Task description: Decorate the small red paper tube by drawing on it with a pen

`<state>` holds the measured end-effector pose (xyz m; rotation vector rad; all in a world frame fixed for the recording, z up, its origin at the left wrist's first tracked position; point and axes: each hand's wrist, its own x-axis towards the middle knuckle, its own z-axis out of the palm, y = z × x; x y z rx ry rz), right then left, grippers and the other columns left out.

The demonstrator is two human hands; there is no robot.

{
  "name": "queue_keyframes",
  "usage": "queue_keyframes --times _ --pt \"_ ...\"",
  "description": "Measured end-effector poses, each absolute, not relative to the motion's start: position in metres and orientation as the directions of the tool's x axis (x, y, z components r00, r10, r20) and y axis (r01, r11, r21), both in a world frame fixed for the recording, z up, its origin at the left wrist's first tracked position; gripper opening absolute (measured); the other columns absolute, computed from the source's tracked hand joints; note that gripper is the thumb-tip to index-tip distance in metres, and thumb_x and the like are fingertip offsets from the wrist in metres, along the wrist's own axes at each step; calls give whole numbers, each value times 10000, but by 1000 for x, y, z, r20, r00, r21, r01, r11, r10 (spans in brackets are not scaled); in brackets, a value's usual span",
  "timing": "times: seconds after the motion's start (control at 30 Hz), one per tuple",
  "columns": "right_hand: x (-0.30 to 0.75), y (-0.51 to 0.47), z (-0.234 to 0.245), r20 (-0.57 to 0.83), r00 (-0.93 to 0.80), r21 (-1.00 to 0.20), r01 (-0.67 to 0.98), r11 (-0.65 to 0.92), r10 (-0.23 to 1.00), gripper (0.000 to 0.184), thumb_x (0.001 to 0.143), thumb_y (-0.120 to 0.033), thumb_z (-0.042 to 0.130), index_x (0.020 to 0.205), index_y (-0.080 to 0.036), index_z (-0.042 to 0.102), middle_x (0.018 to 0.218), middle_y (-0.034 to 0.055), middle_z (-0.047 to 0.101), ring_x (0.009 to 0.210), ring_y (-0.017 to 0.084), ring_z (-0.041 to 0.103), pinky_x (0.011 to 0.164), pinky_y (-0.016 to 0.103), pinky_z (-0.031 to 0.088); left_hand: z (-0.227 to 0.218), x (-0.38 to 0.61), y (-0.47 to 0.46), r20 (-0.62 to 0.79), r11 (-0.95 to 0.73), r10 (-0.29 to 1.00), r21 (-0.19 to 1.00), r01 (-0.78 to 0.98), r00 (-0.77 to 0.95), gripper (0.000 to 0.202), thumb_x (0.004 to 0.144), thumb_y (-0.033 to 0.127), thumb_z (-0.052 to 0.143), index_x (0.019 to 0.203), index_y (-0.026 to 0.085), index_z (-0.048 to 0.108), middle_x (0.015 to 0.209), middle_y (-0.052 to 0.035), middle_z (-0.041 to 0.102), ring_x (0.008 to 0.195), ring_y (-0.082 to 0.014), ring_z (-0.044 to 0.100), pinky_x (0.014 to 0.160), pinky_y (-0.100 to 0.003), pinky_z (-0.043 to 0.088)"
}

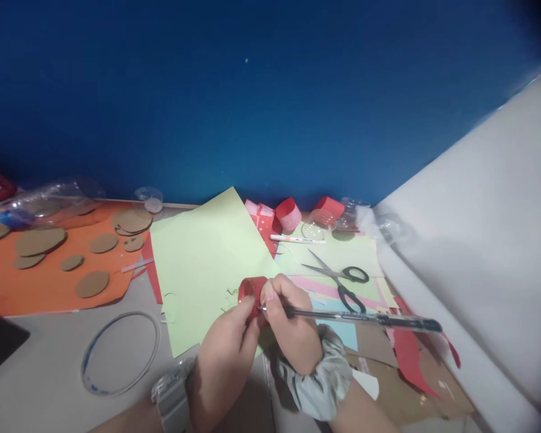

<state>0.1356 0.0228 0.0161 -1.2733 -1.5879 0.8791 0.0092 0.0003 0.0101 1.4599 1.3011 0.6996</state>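
Observation:
My left hand (228, 346) is closed on a small red ring-shaped piece (249, 287), its thumb pressed on the near side. In my right hand (293, 325) is a pen (365, 317), its tip meeting the red piece by my fingers and its long barrel pointing right. The right fingertips also touch the red piece, and its underside is hidden. Beneath both hands lies a light green sheet (207, 240) with a few pen scribbles (229, 297) on it.
Scissors (338, 276) lie open to the right, beyond a white marker (297, 239). Red rings (288, 213) and clear plastic pieces (314, 228) stand along the blue wall. Left are cardboard discs (93, 284) on an orange sheet (40, 297), and a thin hoop (88, 355).

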Motion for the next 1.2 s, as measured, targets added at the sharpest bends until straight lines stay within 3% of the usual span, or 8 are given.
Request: queue_keyframes --times 0.23,0.37,0.5,0.7,0.9,1.07,1.2 --pt "135 22 16 216 -39 -912 350 215 976 270 951 -226 430 682 -204 439 605 -58 414 549 96 409 550 236 357 11 10 0 -207 105 947 922 373 245 229 940 273 383 941 186 594 929 -82 701 860 -227 644 919 -366 456" --pt "137 21 15 239 -104 -873 412 261 965 256 936 -210 438 680 -202 448 623 -47 444 569 103 434 555 243 355 12 9 0 -201 103 947 929 355 250 225 937 247 380 980 193 595 982 -78 705 907 -223 650 869 -338 472" --pt "138 21 15 227 -56 -892 388 231 972 241 943 -212 427 703 -208 448 617 -53 431 559 103 425 555 243 365 14 8 0 -213 112 948 919 379 236 221 937 262 392 907 191 599 911 -74 700 893 -234 654 839 -335 480" --pt "138 20 17 258 -139 -867 404 293 956 249 936 -215 429 688 -212 422 631 -40 445 572 111 440 549 249 363 17 9 1 -202 109 946 935 338 253 242 927 216 378 985 190 612 991 -82 710 892 -220 654 865 -338 479" --pt "140 20 14 236 -83 -888 386 250 968 230 959 -241 425 733 -212 452 646 -44 455 577 109 447 563 244 378 14 9 2 -196 103 951 930 353 240 222 942 246 389 947 191 604 928 -62 700 837 -204 638 904 -338 465" --pt "139 20 18 261 -169 -860 406 308 950 261 946 -232 425 686 -212 422 618 -41 442 554 111 429 538 251 356 14 9 1 -191 104 951 938 331 242 210 928 212 397 966 192 602 970 -65 710 878 -206 645 852 -312 480" --pt "139 19 17 261 -110 -871 401 283 959 242 949 -231 427 709 -210 452 639 -36 466 567 113 451 551 250 376 15 10 1 -193 105 953 933 345 234 211 931 228 401 935 199 610 923 -55 716 852 -206 654 839 -303 482"
